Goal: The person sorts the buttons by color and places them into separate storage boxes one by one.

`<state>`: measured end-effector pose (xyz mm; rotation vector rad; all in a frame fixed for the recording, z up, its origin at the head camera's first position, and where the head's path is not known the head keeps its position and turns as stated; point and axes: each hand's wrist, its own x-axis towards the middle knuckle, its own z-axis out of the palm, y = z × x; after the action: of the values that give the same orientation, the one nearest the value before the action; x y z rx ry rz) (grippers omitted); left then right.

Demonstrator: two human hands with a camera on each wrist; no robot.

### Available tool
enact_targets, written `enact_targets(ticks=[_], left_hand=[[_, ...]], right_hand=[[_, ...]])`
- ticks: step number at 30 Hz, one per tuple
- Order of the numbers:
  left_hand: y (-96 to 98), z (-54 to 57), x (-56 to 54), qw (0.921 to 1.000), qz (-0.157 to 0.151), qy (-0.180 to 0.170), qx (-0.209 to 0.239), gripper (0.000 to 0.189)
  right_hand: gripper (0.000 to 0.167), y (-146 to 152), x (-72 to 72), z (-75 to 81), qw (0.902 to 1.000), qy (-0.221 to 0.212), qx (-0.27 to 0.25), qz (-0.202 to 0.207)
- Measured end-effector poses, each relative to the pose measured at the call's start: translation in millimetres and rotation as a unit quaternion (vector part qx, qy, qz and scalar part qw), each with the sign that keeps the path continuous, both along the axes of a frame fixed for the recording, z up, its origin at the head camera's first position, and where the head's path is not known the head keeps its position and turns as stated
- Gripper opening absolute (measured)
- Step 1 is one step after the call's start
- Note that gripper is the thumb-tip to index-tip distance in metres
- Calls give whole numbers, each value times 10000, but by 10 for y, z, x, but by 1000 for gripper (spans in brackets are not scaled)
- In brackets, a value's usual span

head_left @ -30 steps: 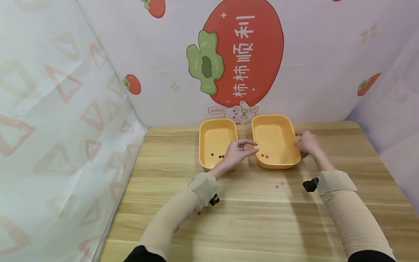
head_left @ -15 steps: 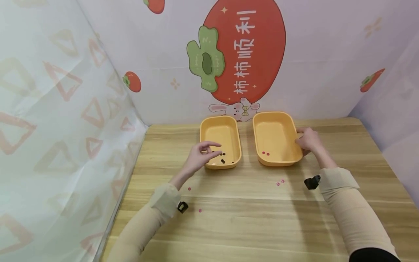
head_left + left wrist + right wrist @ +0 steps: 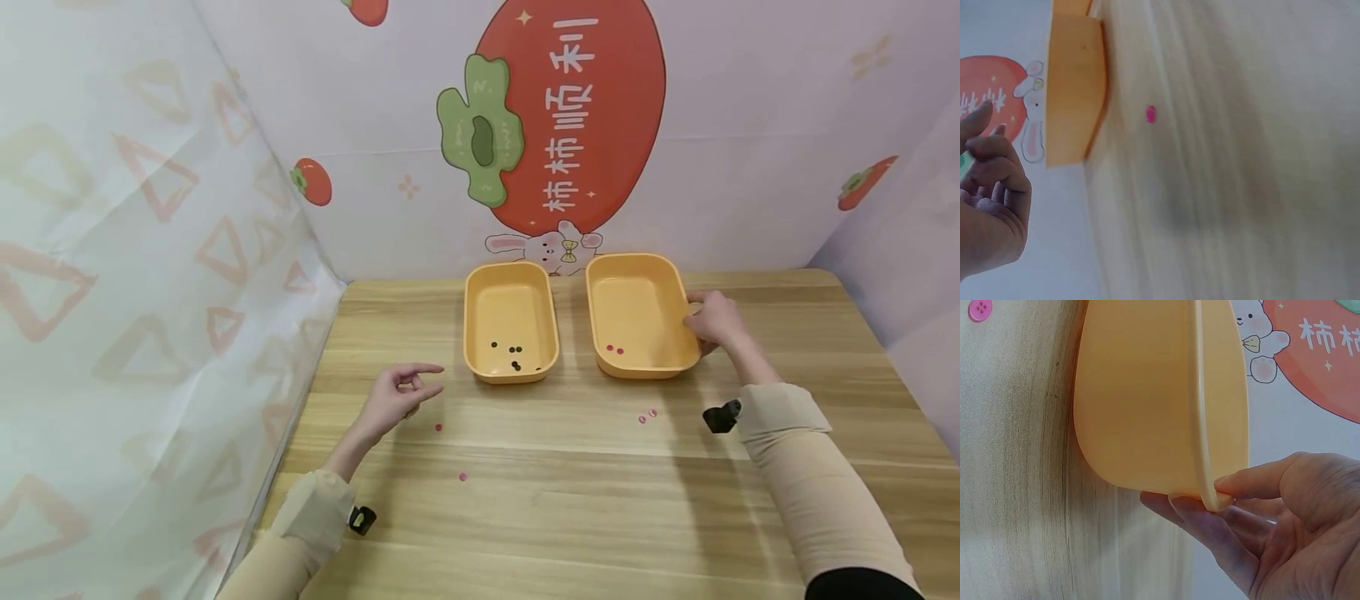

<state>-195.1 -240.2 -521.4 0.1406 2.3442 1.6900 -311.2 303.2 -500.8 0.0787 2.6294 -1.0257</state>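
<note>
My left hand hovers over the table's left part, thumb and index finger apart, holding nothing. Close below it lies a pink button, also a pink button in the left wrist view. Another pink button lies nearer the front. With thumb and fingers, my right hand grips the right side rim of the right yellow box; the right wrist view shows the thumb over the rim. Inside that box are two pink buttons. Several dark buttons lie in the left yellow box.
Two more pink buttons lie on the wooden table in front of the right box. Behind the boxes stands a printed cloth backdrop. A patterned cloth wall borders the table on the left.
My left hand has moved from the right box's edge leftward past the left box to above the table, uncovering the dark buttons. My right hand stays on the right box's rim.
</note>
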Motion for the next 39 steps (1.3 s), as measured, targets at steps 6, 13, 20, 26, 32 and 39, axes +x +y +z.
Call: enact_targets(ticks=[6, 13, 20, 26, 32, 39], left_hand=[[-152, -214, 139, 9992, 116, -91, -375, 38], [-161, -406, 199, 9960, 23, -464, -763, 29], [-99, -512, 242, 9932, -17, -521, -1045, 19], [-21, -563, 274, 9918, 254, -384, -1189, 5], [35, -592, 317, 9905, 445, -291, -1266, 9], [67, -577, 322, 9932, 442, -212, -1058, 7]], right_hand=[[67, 3, 3, 9, 10000, -18, 14, -15], [66, 2, -10, 8, 10000, -32, 26, -18], [66, -2, 2, 17, 10000, -45, 9, -25], [66, -6, 4, 19, 10000, -49, 2, -61], [68, -6, 9, 22, 9999, -116, -66, -77], [67, -10, 15, 31, 9999, -57, -6, -83]])
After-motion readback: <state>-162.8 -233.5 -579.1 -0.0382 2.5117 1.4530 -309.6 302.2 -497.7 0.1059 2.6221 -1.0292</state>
